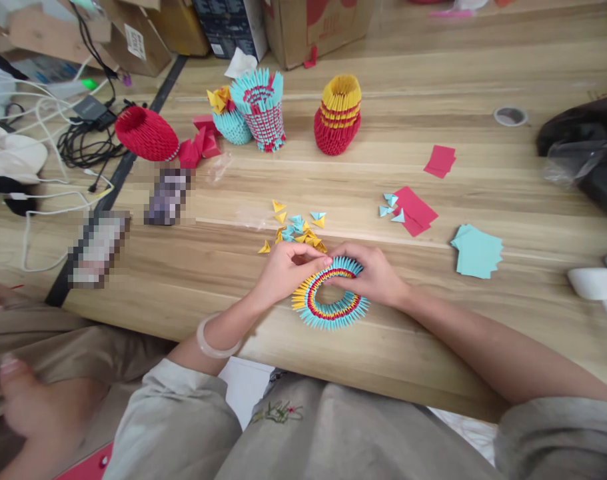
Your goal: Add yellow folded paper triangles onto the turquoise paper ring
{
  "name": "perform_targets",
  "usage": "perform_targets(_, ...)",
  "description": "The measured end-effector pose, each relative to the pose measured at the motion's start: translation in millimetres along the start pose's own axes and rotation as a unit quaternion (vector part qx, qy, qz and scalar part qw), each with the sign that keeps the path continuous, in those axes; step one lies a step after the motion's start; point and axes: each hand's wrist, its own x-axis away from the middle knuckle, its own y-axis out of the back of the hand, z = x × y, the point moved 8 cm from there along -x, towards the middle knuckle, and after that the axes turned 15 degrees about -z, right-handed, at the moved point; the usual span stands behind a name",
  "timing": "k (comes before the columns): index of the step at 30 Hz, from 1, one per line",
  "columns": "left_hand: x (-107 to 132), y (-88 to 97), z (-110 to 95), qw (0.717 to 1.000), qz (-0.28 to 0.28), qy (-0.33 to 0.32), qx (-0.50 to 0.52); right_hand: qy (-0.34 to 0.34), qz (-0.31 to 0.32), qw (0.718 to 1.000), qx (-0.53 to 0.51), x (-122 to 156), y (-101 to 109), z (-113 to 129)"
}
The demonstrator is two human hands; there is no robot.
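Note:
Both my hands are on a ring of folded paper pieces point(333, 323), light blue at the rim with red and yellow rows inside. My right hand point(376, 275) grips the ring's right side, thumb inside and fingers over the outer edge. At its upper left, my left hand point(296, 270) is closed in a pinch at the rim; whether a loose piece sits between the fingertips cannot be made out. Just beyond my hands lies a pile of small folded triangles point(303, 233) in yellow and light blue.
Finished paper vases stand at the back: a blue-and-red one point(268, 117), a red-and-yellow one point(337, 120) and a red one point(147, 135). To the right are red sheets point(416, 210), light blue sheets point(477, 252) and a tape roll point(510, 117). Another person's hand point(48, 407) is at lower left.

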Motion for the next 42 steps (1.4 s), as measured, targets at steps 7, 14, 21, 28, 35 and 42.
perform_targets(7, -1.3, -3.4, 0.1, 1.0, 0.017, -0.001, 0.024, 0.01, -0.011, 1.0, 0.003, 1.8, 0.8, 1.6)
perform_targets(14, -1.3, -4.5, 3.7, 0.999, 0.016, 0.012, 0.04, -0.02, -0.025, 0.999, -0.024, 3.5, 3.3, -2.1)
perform_targets(21, -1.0, -3.5, 2.2, 0.999, -0.001, -0.005, 0.043, -0.035, -0.038, 0.998, -0.033, 3.0, 4.4, -6.1)
perform_targets(28, -1.5, 2.8, -1.2, 0.998, -0.033, 0.006, 0.05, -0.039, -0.041, 0.998, -0.033, 0.5, 4.9, -8.1)
perform_targets(35, -0.2, 2.8, 2.0, 0.996, -0.036, 0.035, 0.072, 0.004, -0.046, 0.999, -0.02, 1.4, 5.9, -2.7)
perform_targets(42, 0.5, 0.7, 4.9, 0.995, -0.043, 0.056, 0.077, 0.061, -0.051, 0.997, 0.004, 3.0, 6.3, 3.8)
